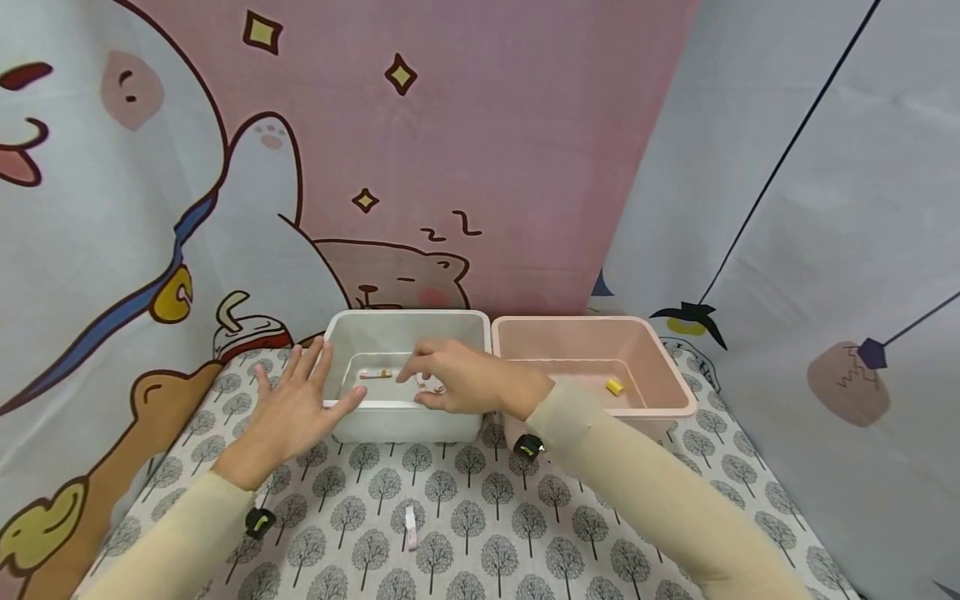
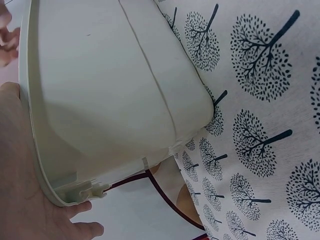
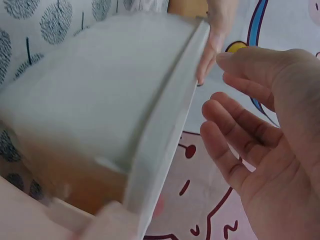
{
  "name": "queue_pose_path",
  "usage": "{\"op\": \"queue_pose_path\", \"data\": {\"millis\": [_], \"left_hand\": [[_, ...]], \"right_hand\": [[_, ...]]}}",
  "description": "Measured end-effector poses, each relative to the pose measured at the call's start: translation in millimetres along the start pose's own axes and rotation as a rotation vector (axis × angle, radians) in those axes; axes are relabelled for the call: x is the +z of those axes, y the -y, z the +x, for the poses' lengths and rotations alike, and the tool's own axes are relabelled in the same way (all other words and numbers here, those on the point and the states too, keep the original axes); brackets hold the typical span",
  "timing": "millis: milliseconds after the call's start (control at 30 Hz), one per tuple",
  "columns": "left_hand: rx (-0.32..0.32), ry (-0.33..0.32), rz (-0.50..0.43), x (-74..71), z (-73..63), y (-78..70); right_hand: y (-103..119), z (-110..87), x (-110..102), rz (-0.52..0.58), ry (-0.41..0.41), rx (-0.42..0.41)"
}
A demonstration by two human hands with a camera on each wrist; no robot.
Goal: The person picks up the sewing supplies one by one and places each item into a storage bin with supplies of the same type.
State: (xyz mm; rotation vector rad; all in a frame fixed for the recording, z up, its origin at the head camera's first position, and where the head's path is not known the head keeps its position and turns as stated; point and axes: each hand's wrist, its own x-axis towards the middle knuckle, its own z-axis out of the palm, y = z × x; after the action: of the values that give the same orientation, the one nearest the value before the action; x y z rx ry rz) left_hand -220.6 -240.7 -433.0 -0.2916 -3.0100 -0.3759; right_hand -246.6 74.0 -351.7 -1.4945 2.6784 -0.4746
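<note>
My left hand (image 1: 294, 417) is at the front left corner of a white bin (image 1: 408, 423), its fingers spread and its thumb by the front rim. In the left wrist view, that hand lies along the bin's rim. Over the bin hovers my right hand (image 1: 468, 377), fingers loosely bent; the right wrist view shows nothing between thumb and fingers. Inside the bin lies a small white tube-shaped item (image 1: 375, 374) with an orange band. Beneath the right fingers sits a small whitish item with reddish marks (image 1: 431, 384), partly hidden by the hand.
Against the white bin's right side stands a pink bin (image 1: 667, 410) with a small yellow cylinder (image 1: 615, 387) inside. A small white and pink stick-shaped item (image 1: 411, 528) lies on the tree-patterned cloth (image 1: 468, 521) in front. A printed curtain (image 1: 525, 167) hangs behind.
</note>
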Motion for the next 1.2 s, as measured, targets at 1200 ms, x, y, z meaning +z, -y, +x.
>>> {"op": "queue_pose_path", "data": {"millis": [1200], "left_hand": [[0.007, -0.007, -0.002, -0.5, -1.1, -0.1]], "right_hand": [[21.8, -34.1, 90.3, 0.057, 0.28, -0.194]]}}
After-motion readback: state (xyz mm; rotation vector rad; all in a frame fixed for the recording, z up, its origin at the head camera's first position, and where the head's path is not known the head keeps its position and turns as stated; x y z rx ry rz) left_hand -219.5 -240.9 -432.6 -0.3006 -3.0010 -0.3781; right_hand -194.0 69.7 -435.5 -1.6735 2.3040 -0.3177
